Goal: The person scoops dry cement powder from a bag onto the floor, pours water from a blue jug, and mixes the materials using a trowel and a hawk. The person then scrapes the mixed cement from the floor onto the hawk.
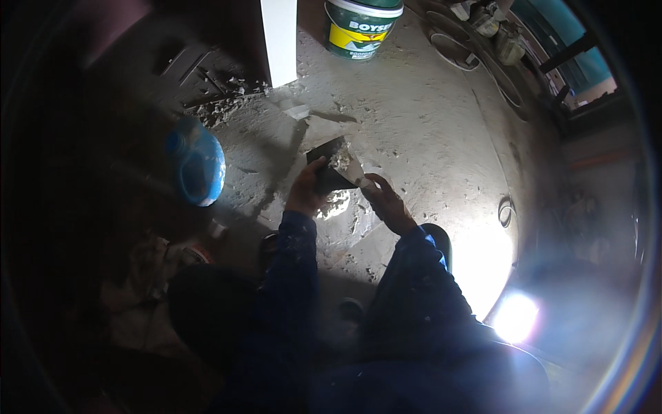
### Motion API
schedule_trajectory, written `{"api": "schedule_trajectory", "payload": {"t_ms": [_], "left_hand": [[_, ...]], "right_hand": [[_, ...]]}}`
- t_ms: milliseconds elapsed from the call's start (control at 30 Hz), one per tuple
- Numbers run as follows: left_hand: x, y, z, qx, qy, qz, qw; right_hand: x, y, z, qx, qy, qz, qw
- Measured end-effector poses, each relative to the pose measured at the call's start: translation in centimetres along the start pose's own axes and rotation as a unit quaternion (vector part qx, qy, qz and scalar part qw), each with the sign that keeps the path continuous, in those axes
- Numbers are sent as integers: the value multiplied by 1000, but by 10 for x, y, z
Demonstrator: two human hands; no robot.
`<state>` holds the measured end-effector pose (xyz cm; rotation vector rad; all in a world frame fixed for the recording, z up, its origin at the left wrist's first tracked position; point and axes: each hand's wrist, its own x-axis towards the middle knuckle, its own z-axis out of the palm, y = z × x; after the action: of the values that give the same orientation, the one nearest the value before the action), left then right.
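Observation:
My left hand (307, 186) grips a dark, flat, squarish plate (324, 156) by its left edge, thumb on top. A clump of whitish, putty-like paste (341, 158) sits on the plate's right part. My right hand (388, 205) is closed at the right corner, around what looks like a putty knife, its pale blade (355, 172) lying against the plate and paste. The handle is hidden by my fingers. Just below the plate, a whitish heap of paste (334, 204) shows on the floor between my forearms.
The dusty floor (427, 138) has scattered crumbs. A blue plastic jug (200, 165) stands at left; a green, white-rimmed bucket (362, 31) is at the far side, beside a white upright board (279, 41). Coiled hose (455, 52) lies far right. A bright light (516, 317) glares at lower right.

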<state>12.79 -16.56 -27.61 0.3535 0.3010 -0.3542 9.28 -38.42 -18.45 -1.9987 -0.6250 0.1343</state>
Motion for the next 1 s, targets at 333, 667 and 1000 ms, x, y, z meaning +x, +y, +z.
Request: {"api": "schedule_trajectory", "payload": {"t_ms": [333,667,1000], "left_hand": [[-18,-6,5,81,-8,14,997],[-23,9,26,14,0,36,999],[-1,-20,-47,361,291,134,876]], "right_hand": [[-1,7,5,96,-25,258,961],[-9,29,9,15,46,289,956],[-13,46,-2,-98,-132,372,913]]}}
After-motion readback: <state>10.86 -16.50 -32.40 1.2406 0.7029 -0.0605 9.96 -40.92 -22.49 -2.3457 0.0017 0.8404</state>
